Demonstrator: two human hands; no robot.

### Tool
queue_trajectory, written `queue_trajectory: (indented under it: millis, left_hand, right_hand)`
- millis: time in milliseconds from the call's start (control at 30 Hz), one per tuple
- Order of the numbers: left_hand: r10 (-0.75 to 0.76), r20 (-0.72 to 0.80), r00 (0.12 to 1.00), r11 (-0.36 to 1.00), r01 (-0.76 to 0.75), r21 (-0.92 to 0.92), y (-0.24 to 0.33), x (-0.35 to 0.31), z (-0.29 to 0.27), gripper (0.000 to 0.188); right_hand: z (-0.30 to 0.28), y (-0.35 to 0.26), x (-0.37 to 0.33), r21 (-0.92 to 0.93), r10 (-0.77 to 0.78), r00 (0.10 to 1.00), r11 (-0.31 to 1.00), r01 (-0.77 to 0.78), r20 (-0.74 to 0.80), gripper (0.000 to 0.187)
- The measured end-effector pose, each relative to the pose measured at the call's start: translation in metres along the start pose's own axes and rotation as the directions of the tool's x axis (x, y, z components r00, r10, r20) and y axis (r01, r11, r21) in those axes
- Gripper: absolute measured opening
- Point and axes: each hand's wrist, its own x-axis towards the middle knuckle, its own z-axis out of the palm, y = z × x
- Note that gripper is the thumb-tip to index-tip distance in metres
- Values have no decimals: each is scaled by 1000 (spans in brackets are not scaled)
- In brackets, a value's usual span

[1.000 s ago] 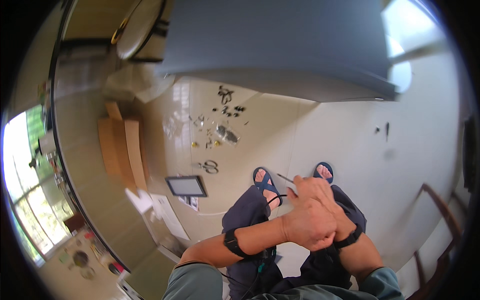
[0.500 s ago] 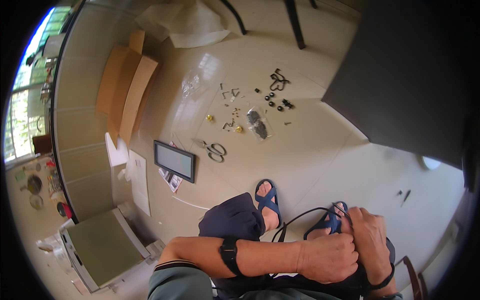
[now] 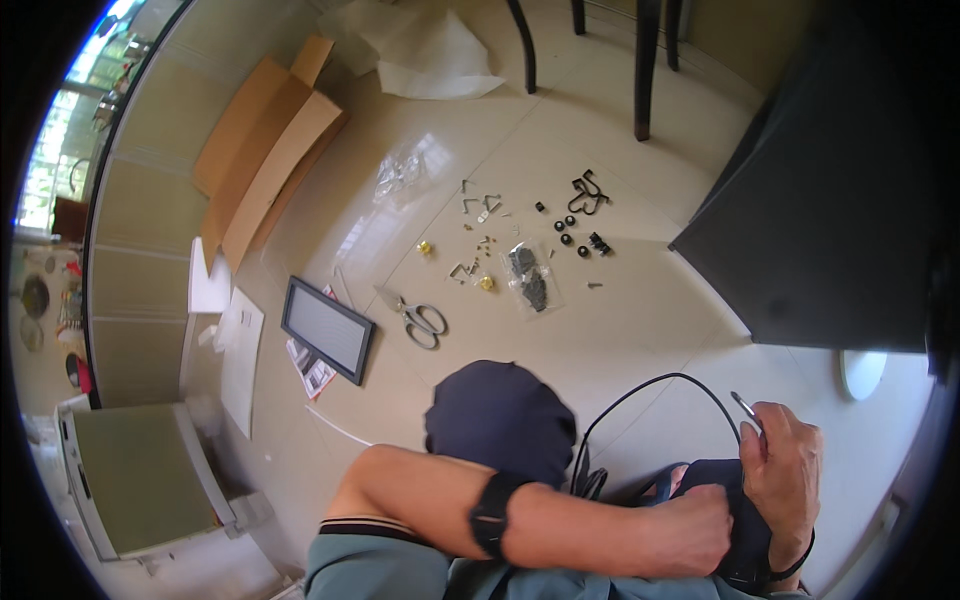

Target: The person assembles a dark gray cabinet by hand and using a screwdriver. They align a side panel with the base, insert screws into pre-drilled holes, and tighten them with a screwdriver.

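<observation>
My right hand (image 3: 785, 470) is at the lower right, its fingers closed round a slim silver-tipped rod (image 3: 743, 406) that points up and to the left. I cannot make out what kind of tool it is. My left hand (image 3: 685, 532) lies beside it over my lap, curled into a fist; whatever it grips, if anything, is hidden. A black cable (image 3: 655, 382) rises from beside my knee, arcs over the floor and comes down to my right hand. I cannot tell whether it joins the rod.
Scissors (image 3: 417, 318), a dark-framed panel (image 3: 328, 330), a bag of dark parts (image 3: 528, 278), brass-coloured pieces (image 3: 486, 284) and several black knobs (image 3: 583, 251) lie on the tiled floor. A cardboard box (image 3: 275, 150) stands far left, a large dark panel (image 3: 830, 220) at right, dark legs (image 3: 646, 70) at the far side.
My hands have moved slightly apart, and the rod shows more clearly in my right hand. The cable arcs higher. My view has shifted, and my sandalled feet are mostly hidden now.
</observation>
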Motion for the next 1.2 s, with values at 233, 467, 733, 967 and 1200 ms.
queue_trajectory:
  millis: [233, 467, 733, 967, 1200]
  left_hand:
    - [257, -57, 965, 927, -263, -268, 17, 27, 35, 12]
    - [262, 22, 965, 929, -246, -278, 8, 3, 6, 13]
    - [257, 3, 966, 929, -246, -276, 10, -12, -7, 15]
    - [288, -76, 955, 640, -251, -727, -9, -29, -14, 17]
    - [284, -244, 927, 341, -335, -878, -16, -29, -22, 18]
  right_hand:
    - [-9, -14, -23, -108, 90, 995, 990, -86, 40, 16]
    - [10, -30, 2, -4, 68, 986, 998, -68, 149, 15]
    - [21, -55, 38, 101, -83, 961, 993, 58, 263, 14]
    - [20, -57, 61, 38, -225, 876, 972, 231, 427, 12]
    - [15, -29, 118, -167, -106, 877, 964, 207, 469, 20]
